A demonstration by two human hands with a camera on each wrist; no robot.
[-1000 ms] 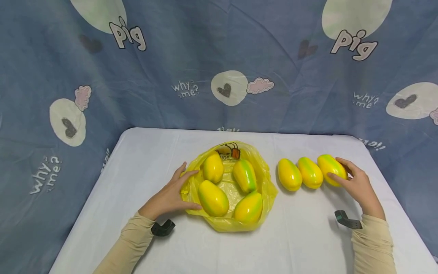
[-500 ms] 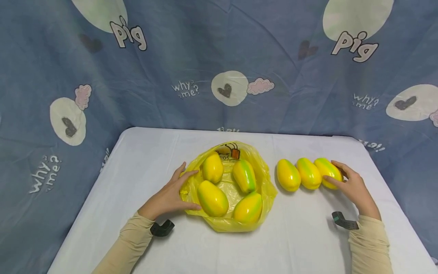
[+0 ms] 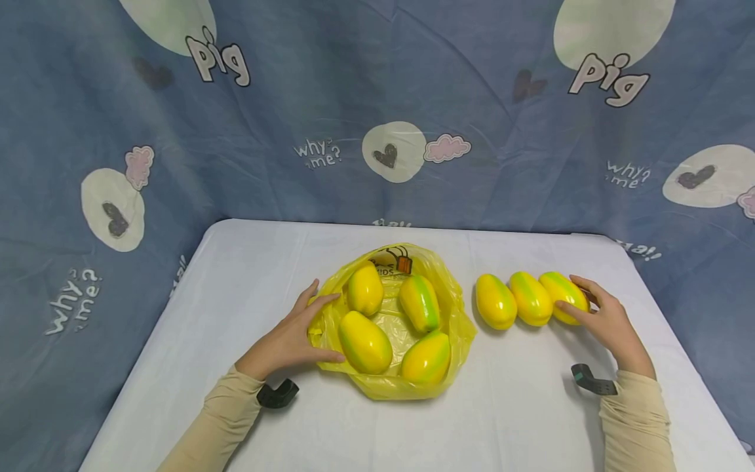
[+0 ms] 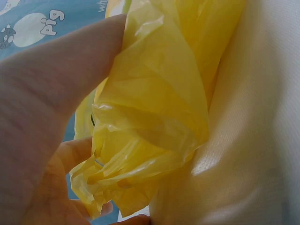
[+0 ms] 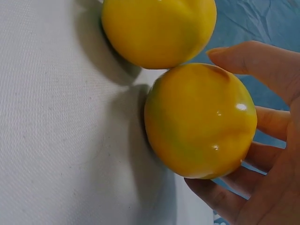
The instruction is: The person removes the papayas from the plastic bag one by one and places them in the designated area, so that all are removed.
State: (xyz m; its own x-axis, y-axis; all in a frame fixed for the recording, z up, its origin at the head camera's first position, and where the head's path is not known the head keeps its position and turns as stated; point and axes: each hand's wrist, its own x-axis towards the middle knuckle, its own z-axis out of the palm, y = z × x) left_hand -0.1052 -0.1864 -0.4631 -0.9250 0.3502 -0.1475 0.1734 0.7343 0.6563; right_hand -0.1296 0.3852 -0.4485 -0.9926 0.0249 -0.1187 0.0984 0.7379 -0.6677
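Note:
In the head view, a yellow plastic bag stands rolled wide on the table, with several glossy yellow-green mangoes inside. My left hand rests spread against the bag's left side, thumb toward the front. The left wrist view shows crumpled bag plastic between thumb and fingers. To the right of the bag lie three mangoes in a row. My right hand holds the rightmost mango between thumb and fingers. It touches the middle mango; the left one is a mango close by.
A white cloth covers the table. Behind and to the left hangs a blue printed curtain. Dark wrist-worn devices sit at the left wrist and the right wrist.
My right hand has moved slightly left with its mango, bringing it against the middle one, then stays still. My left hand and the bag have hardly moved.

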